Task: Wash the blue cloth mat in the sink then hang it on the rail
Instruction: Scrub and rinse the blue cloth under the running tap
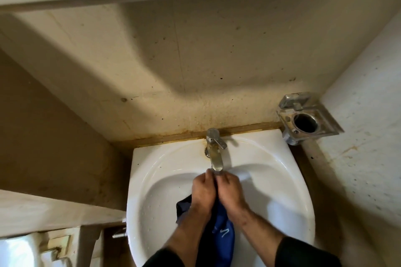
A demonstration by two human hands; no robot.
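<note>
- My left hand [202, 192] and my right hand [230, 193] sit knuckle to knuckle over the middle of the sink [152, 171], just under the tap's spout.
- Both sets of fingers are curled inward and bunched around the top of the blue cloth mat [223, 230]; the fingertips themselves are tucked out of sight, so I cannot tell exactly how they pinch it.
- The mat is soft, wrinkled fabric, darker where it folds out past my left wrist and a brighter blue where it hangs down between my forearms toward the front edge of the sink. A faint pale marking shows on the bright part.
- The sink is smooth, glossy white ceramic with a rounded bowl and a flat back edge set against the wall.
- The tap [214, 151] is dull, stained metal standing at the middle of the back edge, its flat lever turned toward the right.
- By the sink's back right corner a square clear-and-chrome holder [308, 117] with a round hole is fixed at the wall.
- The wall [195, 60] behind is beige, matte and speckled with dark spots, with brownish staining along the sink's back edge.
- Black sleeves [303, 251] cover my forearms at the near edge.
</note>
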